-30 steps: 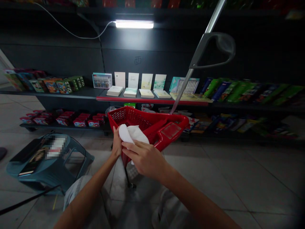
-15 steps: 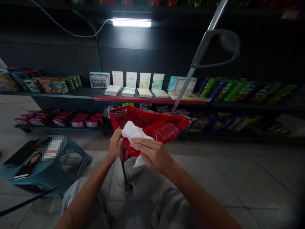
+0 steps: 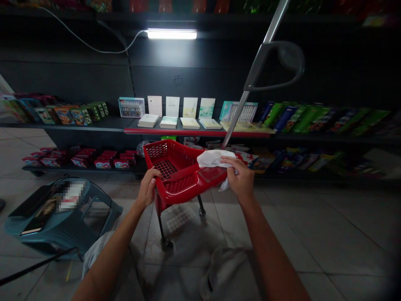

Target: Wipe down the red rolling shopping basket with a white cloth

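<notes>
A red plastic shopping basket on wheels [image 3: 180, 196] stands in front of me, tilted, with a grid floor and perforated walls. My left hand [image 3: 148, 186] grips its left rim, fingers curled over the edge. A crumpled white cloth [image 3: 213, 158] lies over the basket's right end, beside the handle panel. Pressing on that cloth is my right hand [image 3: 240, 175], fingers closed around part of it; a corner hangs below the rim. Thin black legs with casters [image 3: 166, 242] show beneath the basket.
Behind the basket runs a dark shelf with books [image 3: 169, 121], snack bags [image 3: 300, 119] and red packs [image 3: 105, 159]. A grey metal pole with a loop handle [image 3: 247, 85] slants up at right. A blue-grey stool [image 3: 103, 217] holding a phone [image 3: 40, 215] stands at left.
My right hand and the cloth have moved right, from the basket's near middle rim to its right end. My left hand stays on the left rim.
</notes>
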{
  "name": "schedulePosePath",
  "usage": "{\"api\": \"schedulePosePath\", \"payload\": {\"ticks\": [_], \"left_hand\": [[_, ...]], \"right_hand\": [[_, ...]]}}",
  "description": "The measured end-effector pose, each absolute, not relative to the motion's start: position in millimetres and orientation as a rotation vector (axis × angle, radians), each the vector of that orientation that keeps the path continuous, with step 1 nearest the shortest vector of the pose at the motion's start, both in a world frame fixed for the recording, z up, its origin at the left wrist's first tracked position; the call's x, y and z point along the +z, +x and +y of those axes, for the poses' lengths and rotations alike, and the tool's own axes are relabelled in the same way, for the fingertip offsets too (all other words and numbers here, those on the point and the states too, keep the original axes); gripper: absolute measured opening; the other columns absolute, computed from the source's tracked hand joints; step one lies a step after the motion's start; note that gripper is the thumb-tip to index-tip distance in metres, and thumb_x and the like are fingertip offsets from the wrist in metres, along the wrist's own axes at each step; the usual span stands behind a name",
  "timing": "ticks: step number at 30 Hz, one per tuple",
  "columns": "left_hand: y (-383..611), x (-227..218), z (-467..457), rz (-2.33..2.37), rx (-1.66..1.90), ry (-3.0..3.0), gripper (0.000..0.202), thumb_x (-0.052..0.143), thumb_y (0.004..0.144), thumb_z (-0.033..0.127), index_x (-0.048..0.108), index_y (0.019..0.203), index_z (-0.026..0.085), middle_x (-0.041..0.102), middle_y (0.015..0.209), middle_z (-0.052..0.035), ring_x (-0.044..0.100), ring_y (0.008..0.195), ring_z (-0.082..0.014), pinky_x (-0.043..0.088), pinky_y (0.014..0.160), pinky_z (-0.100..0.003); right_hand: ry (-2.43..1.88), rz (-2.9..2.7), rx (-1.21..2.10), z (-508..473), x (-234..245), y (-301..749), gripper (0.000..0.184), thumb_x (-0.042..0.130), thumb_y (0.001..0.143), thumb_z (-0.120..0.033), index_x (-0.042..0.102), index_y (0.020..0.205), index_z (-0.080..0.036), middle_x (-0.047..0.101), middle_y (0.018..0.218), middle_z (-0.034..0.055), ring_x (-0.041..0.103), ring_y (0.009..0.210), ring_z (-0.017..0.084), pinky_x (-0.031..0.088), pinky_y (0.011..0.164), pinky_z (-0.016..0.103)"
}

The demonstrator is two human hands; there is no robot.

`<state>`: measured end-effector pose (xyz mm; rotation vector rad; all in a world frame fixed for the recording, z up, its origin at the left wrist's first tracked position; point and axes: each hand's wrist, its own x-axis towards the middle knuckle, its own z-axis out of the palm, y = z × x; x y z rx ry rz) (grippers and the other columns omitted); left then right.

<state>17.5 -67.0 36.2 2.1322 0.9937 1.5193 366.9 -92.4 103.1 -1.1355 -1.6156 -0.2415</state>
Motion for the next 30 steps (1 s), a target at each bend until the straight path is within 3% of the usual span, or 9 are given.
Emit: {"api": "schedulePosePath", "payload": {"ticks": [7, 12, 15, 19, 24, 30], "left_hand": [[19.6, 35.1, -71.2, 1.105, 1.588, 1.938, 0.056, 0.021, 0.103, 0.063, 0.058, 0.097, 0.022, 0.066, 0.108, -0.0099, 0.062, 0.113, -0.0247, 0.039, 0.122, -0.048], [3.9, 77.5, -100.6, 1.037, 1.333, 2.015, 0.045, 0.038, 0.105, 0.051, 0.071, 0.098, 0.021, 0.074, 0.114, -0.0097, 0.059, 0.131, -0.0292, 0.040, 0.121, -0.049], [13.3, 112.4, -137.8, 1.061, 1.154, 2.236, 0.035, 0.045, 0.105, 0.045, 0.073, 0.111, 0.025, 0.076, 0.115, -0.0063, 0.069, 0.113, -0.0256, 0.045, 0.116, -0.048], [46.3, 133.5, -169.7, 1.326, 1.061, 2.584, 0.035, 0.062, 0.096, 0.051, 0.072, 0.119, 0.028, 0.078, 0.110, -0.0086, 0.072, 0.100, -0.0291, 0.053, 0.093, -0.044], [52.3, 128.0, -161.5, 1.585, 1.103, 2.736, 0.043, 0.067, 0.089, 0.066, 0.073, 0.083, 0.024, 0.075, 0.074, -0.0068, 0.067, 0.065, -0.0247, 0.043, 0.065, -0.036], [21.4, 122.4, -150.6, 1.638, 1.156, 2.866, 0.047, 0.058, 0.098, 0.058, 0.069, 0.070, 0.023, 0.072, 0.065, -0.0030, 0.063, 0.060, -0.0186, 0.039, 0.064, -0.032]], "right_hand": [[-1.245, -1.643, -0.268, -107.4, 105.0, 352.6, 0.044, 0.043, 0.087, -0.007, 0.078, 0.113, -0.018, 0.076, 0.123, 0.0096, 0.070, 0.118, 0.024, 0.054, 0.111, 0.043], [-1.062, -1.832, -0.201, -138.0, 111.4, 299.6, 0.045, 0.044, 0.094, -0.006, 0.074, 0.124, -0.021, 0.071, 0.134, 0.0066, 0.063, 0.129, 0.023, 0.046, 0.120, 0.046], [-0.984, -1.916, -0.152, -150.6, 114.6, 272.1, 0.045, 0.047, 0.094, -0.005, 0.072, 0.128, -0.022, 0.069, 0.138, 0.0049, 0.061, 0.132, 0.023, 0.043, 0.123, 0.048], [-0.952, -2.003, -0.131, -155.7, 123.1, 253.1, 0.044, 0.050, 0.092, -0.004, 0.073, 0.125, -0.023, 0.069, 0.138, 0.0039, 0.061, 0.130, 0.023, 0.042, 0.123, 0.048], [-0.912, -2.043, -0.105, -151.3, 129.8, 259.3, 0.037, 0.054, 0.095, -0.011, 0.073, 0.123, -0.024, 0.070, 0.136, 0.0038, 0.064, 0.126, 0.021, 0.042, 0.123, 0.046], [-1.020, -1.852, -0.129, -129.7, 117.1, 305.3, 0.030, 0.052, 0.097, -0.016, 0.077, 0.113, -0.023, 0.076, 0.122, 0.0039, 0.070, 0.115, 0.019, 0.053, 0.107, 0.035]]}}
